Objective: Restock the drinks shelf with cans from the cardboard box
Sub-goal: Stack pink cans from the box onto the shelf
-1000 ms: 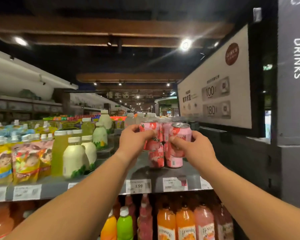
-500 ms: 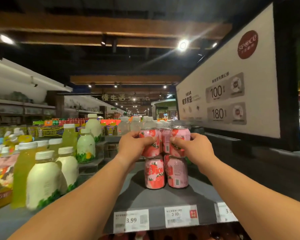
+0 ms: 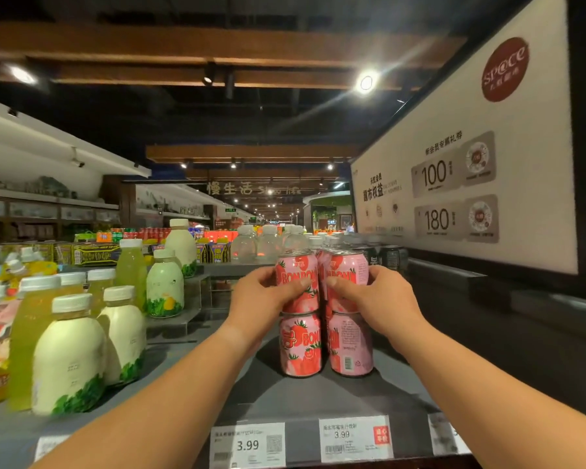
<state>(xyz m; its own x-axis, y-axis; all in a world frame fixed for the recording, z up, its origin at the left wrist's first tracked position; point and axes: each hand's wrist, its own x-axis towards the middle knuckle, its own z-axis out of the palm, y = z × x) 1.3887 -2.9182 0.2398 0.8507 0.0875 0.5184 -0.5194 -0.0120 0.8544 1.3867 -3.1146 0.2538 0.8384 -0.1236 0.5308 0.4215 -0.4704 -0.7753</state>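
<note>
Two pink strawberry cans stand side by side on the grey shelf: the lower left can and the lower right can. A second can sits on top of each. My left hand grips the upper left can, thumb across its front. My right hand grips the upper right can the same way. More pink cans show behind the stack. The cardboard box is out of view.
White and green bottles crowd the shelf's left side. Clear bottles and dark cans stand behind. A white sign board rises at the right. Price tags line the front edge.
The view has moved closer and lower toward the shelf. Both upper cans now sit squarely on the lower cans, and my hands still hold them.
</note>
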